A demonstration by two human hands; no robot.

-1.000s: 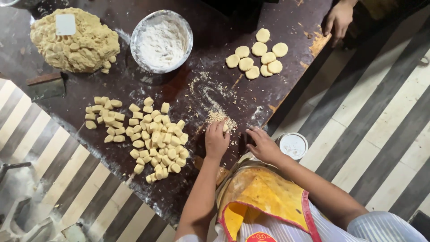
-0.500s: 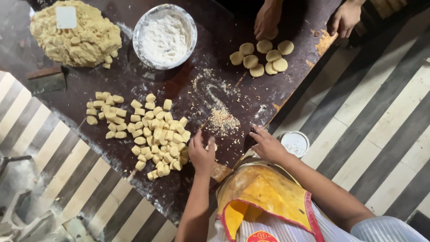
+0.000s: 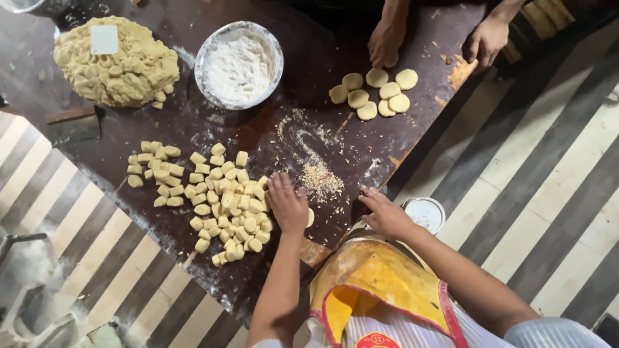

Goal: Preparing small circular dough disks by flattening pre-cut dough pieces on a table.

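The left hand (image 3: 287,205) is laid palm down on the dark wooden table (image 3: 193,132), at the right edge of a heap of small cut dough pieces (image 3: 216,200). A pale piece of dough (image 3: 310,218) is seen protruding at the right side of this hand; whether it is gripped or only pressed under the palm cannot be told. The right hand (image 3: 385,214) is rested open near the table's edge, fingers spread, with nothing held. Between the two hands a small mound of crumbs (image 3: 320,182) is scattered on the table.

A metal bowl of flour (image 3: 239,64) is placed beyond the crumbs, and a large dough mass (image 3: 116,61) with a white scraper (image 3: 104,39) on top is located at the far left. A group of flattened dough discs (image 3: 377,95) is arranged at the far right, where another person's hand (image 3: 385,40) is positioned just above them and a second hand (image 3: 485,40) is rested at the table's corner. A round white lid (image 3: 424,212) is seen below the table edge, beside the right hand. A yellow apron (image 3: 380,283) is worn.
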